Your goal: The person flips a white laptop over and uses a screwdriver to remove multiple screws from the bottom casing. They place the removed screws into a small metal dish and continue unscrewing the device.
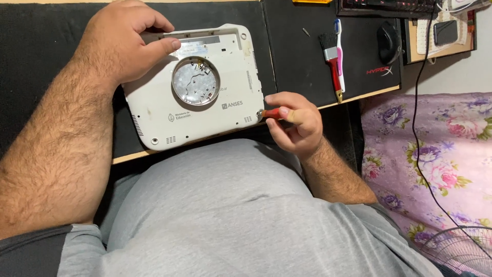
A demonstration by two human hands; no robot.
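The person sat close against the desk [328, 102], belly nearly touching its edge, with a small white laptop [197, 97] lying upside down in front of them on a black mat [46, 36]. It lay a little askew, its near corner hanging out past the edge of the desk, which looked to me like a way of bringing that corner within easy reach. The left hand [123, 41] lay flat on the far left corner of the case, fingers spread and the thumb stretched along the open slot at the top; it gripped nothing, and I took it to be pressing down to keep the case from turning. The right hand [294, 120] was closed around a red-handled screwdriver [274, 113], pinched between thumb and fingertips near the tip, as one holds a small tool for fine turning. Its point sat at the laptop's near right corner, where a screw hole appeared to be, though the tip itself was too small to make out. In the middle of the case a round cover was off, showing a shiny metal disc [196, 81]. Farther along the desk, well clear of the work, lay a red-handled paintbrush [333, 64] with a toothbrush [338, 46] just beside it, and beyond them a dark computer mouse [388, 41]. A flowered purple bedspread [435, 154] lay to the right.
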